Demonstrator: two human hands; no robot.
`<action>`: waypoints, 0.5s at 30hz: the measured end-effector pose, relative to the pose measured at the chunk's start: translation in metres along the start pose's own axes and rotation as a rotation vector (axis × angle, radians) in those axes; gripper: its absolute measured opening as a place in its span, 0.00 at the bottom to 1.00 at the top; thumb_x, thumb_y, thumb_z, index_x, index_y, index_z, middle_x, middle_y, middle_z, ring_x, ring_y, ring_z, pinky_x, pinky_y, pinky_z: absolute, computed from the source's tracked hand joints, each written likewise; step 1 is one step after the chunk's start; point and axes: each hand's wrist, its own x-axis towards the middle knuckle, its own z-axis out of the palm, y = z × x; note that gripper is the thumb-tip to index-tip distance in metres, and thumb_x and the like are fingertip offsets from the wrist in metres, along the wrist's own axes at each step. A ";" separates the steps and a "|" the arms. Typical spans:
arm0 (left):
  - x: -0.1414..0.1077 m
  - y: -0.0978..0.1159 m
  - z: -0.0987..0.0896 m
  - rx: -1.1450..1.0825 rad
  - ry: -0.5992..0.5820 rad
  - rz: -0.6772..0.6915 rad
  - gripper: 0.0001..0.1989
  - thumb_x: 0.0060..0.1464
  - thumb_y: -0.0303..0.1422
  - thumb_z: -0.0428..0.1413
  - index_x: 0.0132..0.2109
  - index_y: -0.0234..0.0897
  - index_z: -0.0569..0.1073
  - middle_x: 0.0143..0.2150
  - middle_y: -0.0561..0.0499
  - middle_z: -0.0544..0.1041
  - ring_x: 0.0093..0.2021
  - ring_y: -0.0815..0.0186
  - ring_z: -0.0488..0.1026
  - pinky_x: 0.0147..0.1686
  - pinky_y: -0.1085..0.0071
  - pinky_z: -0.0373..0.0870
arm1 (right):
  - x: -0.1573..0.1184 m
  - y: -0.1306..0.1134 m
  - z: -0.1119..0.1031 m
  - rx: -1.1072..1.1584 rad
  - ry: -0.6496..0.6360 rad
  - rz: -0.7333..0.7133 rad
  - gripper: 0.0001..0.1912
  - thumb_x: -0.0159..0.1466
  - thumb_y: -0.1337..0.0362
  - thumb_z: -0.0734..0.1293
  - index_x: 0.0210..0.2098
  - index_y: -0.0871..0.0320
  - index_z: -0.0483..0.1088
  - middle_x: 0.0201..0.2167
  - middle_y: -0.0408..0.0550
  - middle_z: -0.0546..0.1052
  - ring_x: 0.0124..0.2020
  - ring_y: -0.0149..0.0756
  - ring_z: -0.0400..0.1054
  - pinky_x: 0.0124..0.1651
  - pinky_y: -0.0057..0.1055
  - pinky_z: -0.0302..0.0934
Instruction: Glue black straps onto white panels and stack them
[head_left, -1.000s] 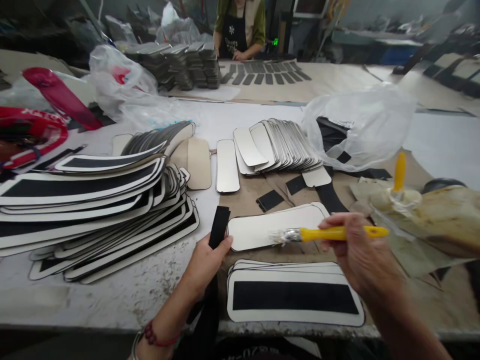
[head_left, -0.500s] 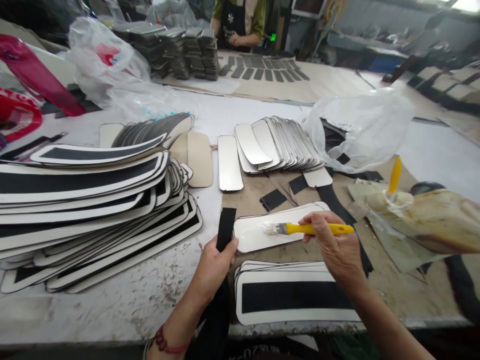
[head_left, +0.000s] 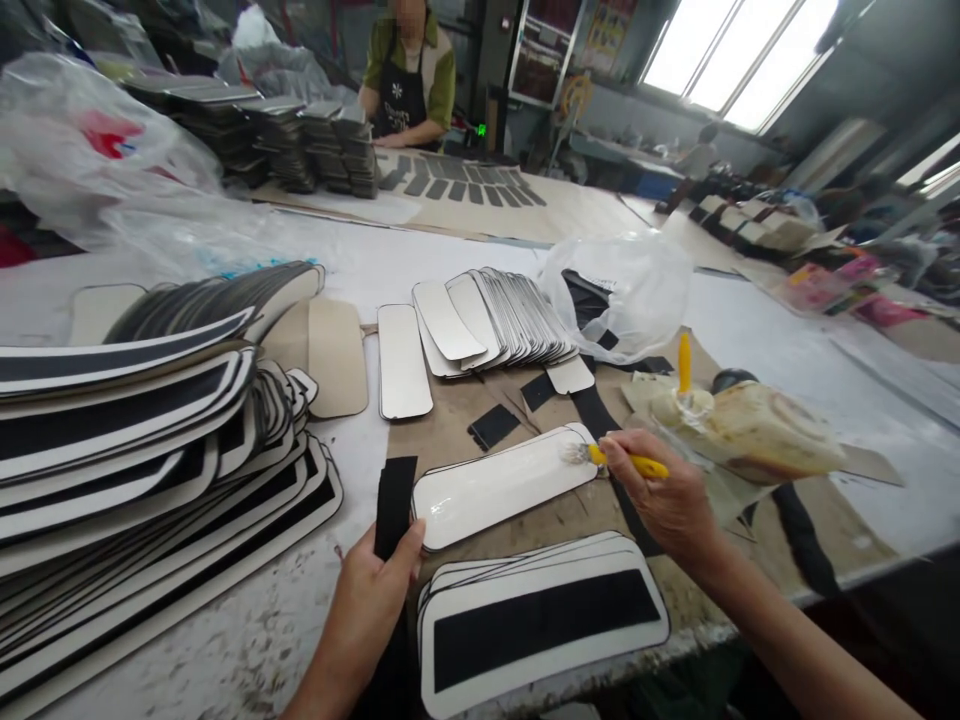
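My right hand (head_left: 664,485) is closed around the yellow handle of a paintbrush (head_left: 630,461). The bristles rest on the right end of a white rounded panel (head_left: 502,487), whose surface shines wet toward the left. In my left hand (head_left: 379,585) is a black fabric strip (head_left: 395,505), gripped between thumb and fingers, its lower length hanging below. That thumb touches the left end of the white panel. Closer to me lies a small stack of white panels, the top one bearing a black strip (head_left: 547,625).
Tall stacks of black-and-white panels (head_left: 165,500) fill the left. Behind the work are fanned white panels (head_left: 517,320) and a plastic bag (head_left: 637,290). A second yellow brush (head_left: 684,362) stands upright in a pot at right. A person (head_left: 409,90) stands across the table.
The brush has moved from the left-middle of the panel to its right end, leaving a wet sheen. My left hand still grips the strip. The camera view has shifted right and up.
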 end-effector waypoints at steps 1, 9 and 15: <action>0.000 0.000 0.000 -0.002 0.000 0.003 0.21 0.45 0.50 0.57 0.27 0.34 0.69 0.19 0.55 0.66 0.21 0.68 0.60 0.21 0.74 0.56 | 0.001 0.001 -0.001 -0.009 -0.015 -0.023 0.03 0.64 0.64 0.63 0.35 0.56 0.68 0.32 0.45 0.72 0.33 0.33 0.67 0.38 0.28 0.62; 0.000 0.000 0.001 0.003 0.004 0.011 0.23 0.44 0.52 0.57 0.26 0.34 0.67 0.17 0.55 0.64 0.19 0.69 0.59 0.19 0.74 0.55 | 0.005 -0.006 -0.017 -0.046 -0.047 -0.174 0.03 0.64 0.69 0.62 0.36 0.57 0.67 0.31 0.46 0.71 0.35 0.35 0.66 0.40 0.32 0.60; 0.000 -0.005 0.004 -0.042 -0.013 0.004 0.22 0.46 0.50 0.56 0.31 0.33 0.68 0.18 0.56 0.63 0.19 0.71 0.57 0.19 0.75 0.53 | -0.002 -0.021 -0.018 0.086 0.029 -0.044 0.04 0.64 0.66 0.63 0.35 0.56 0.69 0.31 0.45 0.72 0.31 0.33 0.67 0.36 0.29 0.61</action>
